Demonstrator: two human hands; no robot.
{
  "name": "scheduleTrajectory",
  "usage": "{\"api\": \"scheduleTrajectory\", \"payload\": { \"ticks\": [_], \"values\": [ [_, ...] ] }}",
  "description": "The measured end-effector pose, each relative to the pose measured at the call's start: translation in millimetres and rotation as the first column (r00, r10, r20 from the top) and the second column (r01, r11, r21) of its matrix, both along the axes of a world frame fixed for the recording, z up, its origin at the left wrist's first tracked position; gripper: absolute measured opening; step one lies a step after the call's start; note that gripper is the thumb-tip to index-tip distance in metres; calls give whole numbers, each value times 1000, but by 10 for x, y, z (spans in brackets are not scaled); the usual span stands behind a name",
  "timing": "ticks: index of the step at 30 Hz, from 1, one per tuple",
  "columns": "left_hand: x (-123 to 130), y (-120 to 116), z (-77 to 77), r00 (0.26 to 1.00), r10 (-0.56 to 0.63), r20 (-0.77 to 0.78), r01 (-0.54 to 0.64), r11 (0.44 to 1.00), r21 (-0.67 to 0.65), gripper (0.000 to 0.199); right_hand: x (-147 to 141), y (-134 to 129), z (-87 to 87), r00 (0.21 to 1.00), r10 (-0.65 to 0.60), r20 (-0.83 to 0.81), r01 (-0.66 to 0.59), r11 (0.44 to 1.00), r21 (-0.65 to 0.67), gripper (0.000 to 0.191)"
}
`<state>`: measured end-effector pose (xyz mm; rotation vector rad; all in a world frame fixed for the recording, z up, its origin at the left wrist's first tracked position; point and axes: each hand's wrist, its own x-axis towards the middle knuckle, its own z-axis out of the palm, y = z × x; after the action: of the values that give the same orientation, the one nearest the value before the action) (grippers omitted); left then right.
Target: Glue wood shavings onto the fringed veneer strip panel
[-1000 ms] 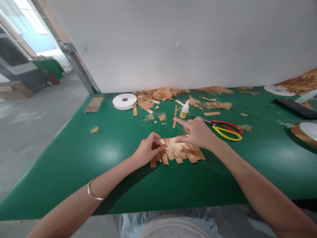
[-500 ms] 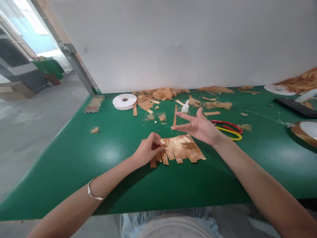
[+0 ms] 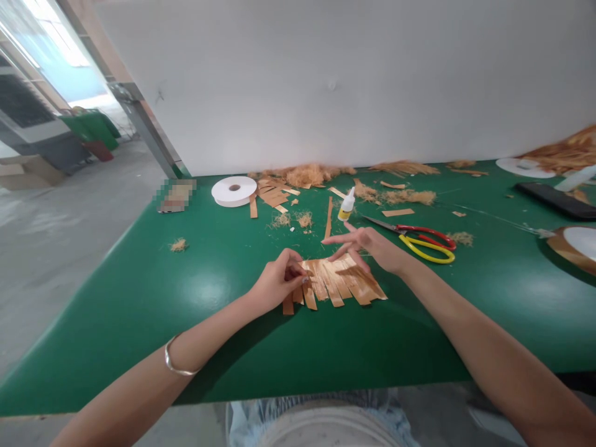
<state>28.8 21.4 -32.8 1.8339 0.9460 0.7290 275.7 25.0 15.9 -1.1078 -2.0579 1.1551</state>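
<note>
A fan of tan strips (image 3: 342, 282) lies side by side on the green table (image 3: 233, 366), their lower ends uneven. My left hand (image 3: 279, 279) is closed in a pinch at the left end of the strips. Above their upper right part is my right hand (image 3: 365, 248), its fingers spread and nothing held. Just beyond it stands a small white glue bottle (image 3: 345, 206) with a yellow label. Scissors (image 3: 426, 242) with one red and one yellow handle rest to the right. A single narrow strip (image 3: 328, 218) lies left of the bottle.
A white tape roll (image 3: 234, 191) sits at the back left, beside cut strips and a fibre heap (image 3: 307, 175) along the wall. On the right are a black phone (image 3: 556, 200) and another roll (image 3: 577, 245).
My right hand has turned over and come down and slightly left, nearer the strips. The bottle and scissor blades now show uncovered. My left hand has stayed where it was.
</note>
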Motion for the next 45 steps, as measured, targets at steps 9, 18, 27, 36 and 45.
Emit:
{"api": "scheduleTrajectory", "payload": {
  "ticks": [9,18,27,36,45],
  "values": [
    [11,-4,23,999,32,-37,-33,999,-16,24,-52,66,-154,676,-466,571,-96,713,695,63],
    [11,-5,28,999,27,-35,-28,999,-17,24,-69,81,-174,780,-525,340,265,769,582,88],
    [15,-6,30,1000,15,-21,-15,999,-28,24,20,93,14,975,-203,89,185,966,182,54],
    [5,2,14,1000,9,-11,-9,1000,-17,25,70,85,-2,969,-212,-123,225,969,104,65],
    [1,-1,15,999,9,-33,-9,1000,-2,24,-19,59,-132,767,-426,479,147,844,515,67]
  ]
}}
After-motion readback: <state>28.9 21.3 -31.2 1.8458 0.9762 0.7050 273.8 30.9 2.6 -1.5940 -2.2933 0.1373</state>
